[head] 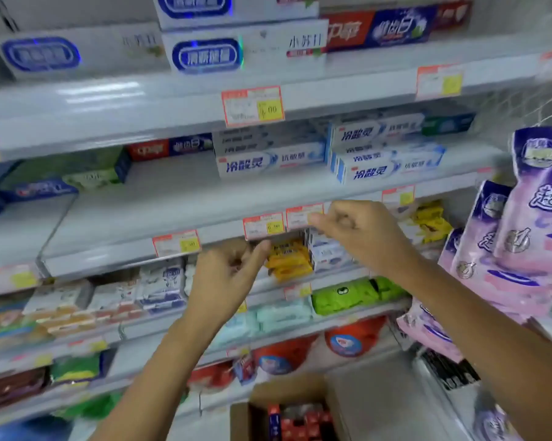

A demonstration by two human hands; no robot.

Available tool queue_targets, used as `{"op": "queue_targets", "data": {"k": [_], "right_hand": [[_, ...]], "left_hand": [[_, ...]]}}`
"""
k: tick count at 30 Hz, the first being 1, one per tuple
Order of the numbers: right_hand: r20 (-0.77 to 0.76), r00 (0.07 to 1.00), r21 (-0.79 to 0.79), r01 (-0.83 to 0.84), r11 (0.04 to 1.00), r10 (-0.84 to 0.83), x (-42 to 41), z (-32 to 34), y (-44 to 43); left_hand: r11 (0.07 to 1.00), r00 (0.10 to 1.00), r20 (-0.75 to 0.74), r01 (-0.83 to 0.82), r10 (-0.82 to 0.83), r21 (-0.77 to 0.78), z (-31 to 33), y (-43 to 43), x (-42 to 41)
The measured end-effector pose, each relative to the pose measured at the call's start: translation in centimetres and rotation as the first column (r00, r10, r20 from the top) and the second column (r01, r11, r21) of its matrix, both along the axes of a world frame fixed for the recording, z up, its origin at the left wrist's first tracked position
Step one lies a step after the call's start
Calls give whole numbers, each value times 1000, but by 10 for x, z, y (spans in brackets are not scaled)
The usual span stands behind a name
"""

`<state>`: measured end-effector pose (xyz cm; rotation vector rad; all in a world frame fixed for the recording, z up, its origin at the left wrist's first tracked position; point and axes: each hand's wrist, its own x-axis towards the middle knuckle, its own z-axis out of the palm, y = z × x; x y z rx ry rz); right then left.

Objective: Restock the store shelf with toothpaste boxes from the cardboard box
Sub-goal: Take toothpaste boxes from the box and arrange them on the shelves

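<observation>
Both hands are up at the shelf front, and neither carries a toothpaste box. The left hand (pixel 228 268) is loosely curled and empty, its forefinger stretched toward the yellow packs (pixel 289 261) just beyond it. The right hand (pixel 357 230) is bunched at a price tag (pixel 304 215) on the shelf edge; in the blur it cannot be told whether it pinches the tag or only brushes it. The stock to be shelved, the red toothpaste boxes (pixel 300 418), sits in the cardboard box (pixel 287 389) far below the hands, between the forearms.

A tug at the tag could slide it along its rail and leave a price under the wrong goods. A forearm dropping toward the carton could sweep the pink packs (pixel 522 249) hanging just right of the right arm. New boxes shoved in carelessly could topple the white-and-blue cartons (pixel 268 162) stacked above the right hand.

The shelf (pixel 173 192) above the left hand is smooth and white, with a broad bare stretch. Tiered white shelving fills the view, and below the hands it is packed with soaps and wipes.
</observation>
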<state>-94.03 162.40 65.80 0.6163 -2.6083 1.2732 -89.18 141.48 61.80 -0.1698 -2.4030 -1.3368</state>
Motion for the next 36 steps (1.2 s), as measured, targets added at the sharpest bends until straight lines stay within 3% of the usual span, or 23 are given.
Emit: {"op": "queue_targets", "data": {"k": [5,8,13,19,25,31,34,36], "right_hand": [[369,929,225,-107,968,17,9,-130,10],[553,833,301,-215,929,14,17,-211,13],[702,712,341,-321,884,-13,28,-329,14],[817,558,376,-323,868,-147,33,-458,8],[784,561,488,-294,822,-265,29,-587,1],[757,591,544,-336,769,-277,31,-720,-8],[646,733,694,-448,564,-214,35,-785,1],[623,772,745,-537,395,-126,34,-805,1]], "left_hand": [[988,910,414,-92,33,124,-126,-6,33],[973,835,540,-196,102,119,-193,-8,59],[919,655,714,-391,247,41,-283,-5,94],[886,494,818,-462,296,-42,-391,2,108],[877,447,839,-476,310,-71,-519,-7,101],[940,516,794,-273,321,-203,-642,-16,94],[931,529,766,-171,364,-324,-688,-25,100],[921,560,743,-105,366,-375,-714,-31,109]]}}
